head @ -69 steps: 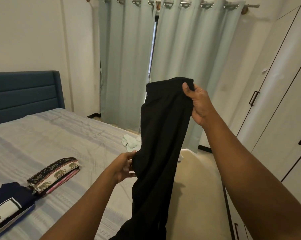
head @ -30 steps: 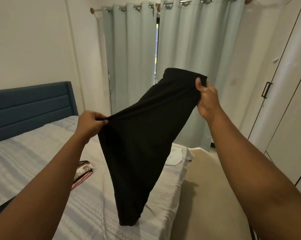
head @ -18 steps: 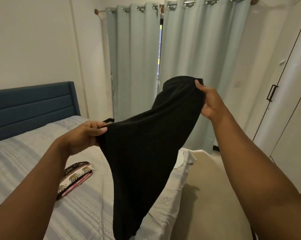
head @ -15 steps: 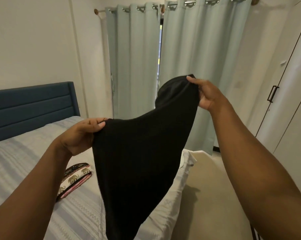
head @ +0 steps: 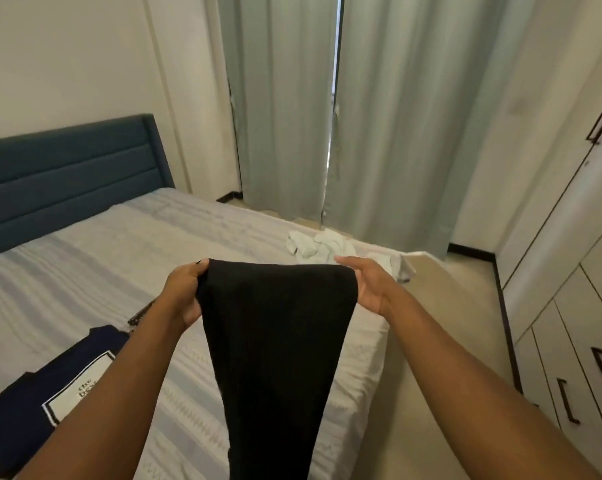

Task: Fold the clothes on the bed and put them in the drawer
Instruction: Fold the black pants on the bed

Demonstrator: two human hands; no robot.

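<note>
head view. the black garment point(head: 279, 341) is held in the air over the near right part of the bed point(head: 95, 258). its top edge is stretched level between the two hands, and the rest hangs down, narrowing, until it leaves the bottom of the frame.

the left hand point(head: 185, 292) grips the top left corner, with its fingers point(head: 192, 271) curled and clamped on the cloth. the right hand point(head: 370, 285) holds the top right corner. one digit lies along the top edge, and the others sit behind the cloth and cannot be seen, so the grip reads as a pinch on the garment. both forearms reach in from the near edge.

on the bed, near left, a folded navy shirt point(head: 26, 407) lies flat, showing a white framed print with lettering. a thin dark strip point(head: 142, 310) shows just beside the left forearm; most of it is hidden and it cannot be identified. a loose heap of white clothes point(head: 315, 245) lies at the far right corner of the bed, beyond the hands and apart from the garment.

a blue headboard point(head: 67, 174) stands at far left. pale green curtains point(head: 285, 116) hang at the far wall. a white wardrobe point(head: 569, 265) runs along the right side, and its lower fronts point(head: 552, 368) carry dark handles and are closed.
</note>
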